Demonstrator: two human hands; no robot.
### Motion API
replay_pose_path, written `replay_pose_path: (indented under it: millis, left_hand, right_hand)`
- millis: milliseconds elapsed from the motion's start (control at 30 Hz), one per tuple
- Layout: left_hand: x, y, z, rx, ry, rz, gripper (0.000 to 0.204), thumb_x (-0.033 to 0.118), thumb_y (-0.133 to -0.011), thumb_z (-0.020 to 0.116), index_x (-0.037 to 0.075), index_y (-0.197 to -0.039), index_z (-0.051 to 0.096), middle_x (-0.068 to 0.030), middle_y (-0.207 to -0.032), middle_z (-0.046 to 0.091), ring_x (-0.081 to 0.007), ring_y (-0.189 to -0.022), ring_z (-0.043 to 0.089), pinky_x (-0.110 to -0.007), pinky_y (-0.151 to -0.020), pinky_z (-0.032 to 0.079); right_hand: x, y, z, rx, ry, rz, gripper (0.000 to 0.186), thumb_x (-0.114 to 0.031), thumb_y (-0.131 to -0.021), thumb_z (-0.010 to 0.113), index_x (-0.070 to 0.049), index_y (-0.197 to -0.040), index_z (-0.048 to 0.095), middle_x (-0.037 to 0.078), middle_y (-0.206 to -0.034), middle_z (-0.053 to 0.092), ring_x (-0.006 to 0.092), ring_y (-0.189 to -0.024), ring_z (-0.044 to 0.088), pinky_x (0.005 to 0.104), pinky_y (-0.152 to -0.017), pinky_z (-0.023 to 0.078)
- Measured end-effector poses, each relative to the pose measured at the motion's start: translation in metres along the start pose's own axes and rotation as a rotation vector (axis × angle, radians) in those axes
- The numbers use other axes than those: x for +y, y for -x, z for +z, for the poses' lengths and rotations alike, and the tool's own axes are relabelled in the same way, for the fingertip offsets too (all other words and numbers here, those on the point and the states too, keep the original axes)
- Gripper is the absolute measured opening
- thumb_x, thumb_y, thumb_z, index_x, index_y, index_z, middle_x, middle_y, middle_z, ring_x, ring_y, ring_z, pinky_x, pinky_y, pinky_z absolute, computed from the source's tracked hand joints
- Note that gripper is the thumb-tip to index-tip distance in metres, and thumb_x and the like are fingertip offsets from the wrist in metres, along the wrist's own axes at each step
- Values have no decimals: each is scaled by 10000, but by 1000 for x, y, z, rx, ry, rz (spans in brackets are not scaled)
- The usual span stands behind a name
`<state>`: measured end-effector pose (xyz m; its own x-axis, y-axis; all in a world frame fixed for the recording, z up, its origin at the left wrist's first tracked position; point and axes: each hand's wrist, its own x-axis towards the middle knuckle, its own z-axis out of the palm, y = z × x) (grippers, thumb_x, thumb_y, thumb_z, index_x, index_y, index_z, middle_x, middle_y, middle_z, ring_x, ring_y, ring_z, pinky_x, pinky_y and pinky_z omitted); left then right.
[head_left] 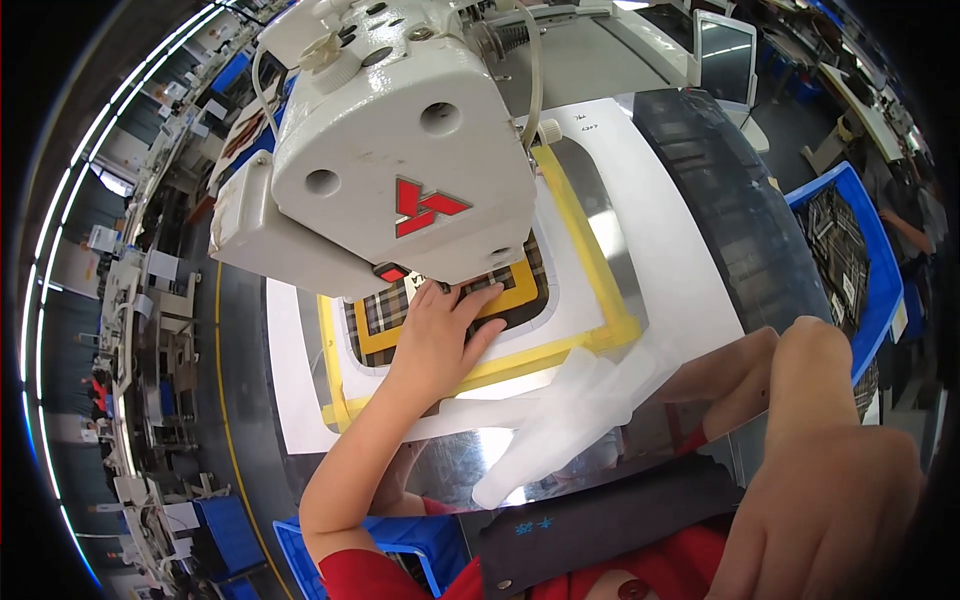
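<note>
My left hand [440, 335] lies palm down with its fingers spread under the head of a white industrial sewing machine [400, 150]. Its fingertips touch a yellow frame-shaped piece [520, 285] and the brown plaid fabric [385, 308] around it. This fabric sits in the opening of a white template sheet [580, 290] edged with yellow tape [585, 230]. Close in front of me at the lower right is my right hand [830, 510], raised off the work; its fingers run out of the picture, so what they do is hidden.
A whitish translucent piece [570, 420] lies on the shiny metal table [450, 470] before the template. At right stands a blue bin [885, 300] of plaid pieces; another blue bin [430, 545] is below left. A screen [727, 60] stands at the back.
</note>
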<state>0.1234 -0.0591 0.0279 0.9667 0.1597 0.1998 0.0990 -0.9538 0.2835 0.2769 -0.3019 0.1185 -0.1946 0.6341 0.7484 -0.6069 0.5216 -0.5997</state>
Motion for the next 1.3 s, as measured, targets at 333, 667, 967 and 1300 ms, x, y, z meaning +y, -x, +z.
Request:
replay_pose_path:
  millis: [333, 667, 967, 1300]
  left_hand:
    - [-9, 13, 13, 37, -24, -64, 474, 230, -860, 649, 69, -1295, 555, -152, -1225, 562, -361, -1040, 521, -417, -945, 414]
    - [2, 25, 7, -10, 64, -87, 534, 239, -822, 682, 14, -1282, 530, -174, -1266, 535, -362, -1118, 514, -445, -989, 401]
    - [82, 74, 12, -232, 107, 150, 569, 274, -826, 672, 122, -1344, 491, -118, -1456, 414, -328, -1351, 385, -498, -1102, 305]
    - [69, 73, 8, -29, 132, 177, 398, 103, -814, 652, 113, -1208, 592, -96, -1331, 546, -299, -1220, 513, -453, -1026, 401]
  right_hand:
    - [1, -15, -14, -41, 8, 53, 442, -404, -1007, 425, -48, -792, 574, 136, -832, 661, 245, -680, 616, 547, -900, 492]
    - [-9, -10, -18, -97, 27, 109, 491, -431, -1017, 387, -58, -749, 560, 128, -816, 661, 245, -649, 609, 555, -909, 488]
    - [14, 8, -75, 307, 1044, 579, 291, -276, -883, 636, -9, -769, 630, 75, -712, 616, 188, -676, 592, 343, -818, 478]
    - [98, 30, -128, 188, 1697, 714, 432, -293, -774, 732, -51, -1123, 653, 94, -1189, 559, 276, -1135, 517, 368, -979, 417]
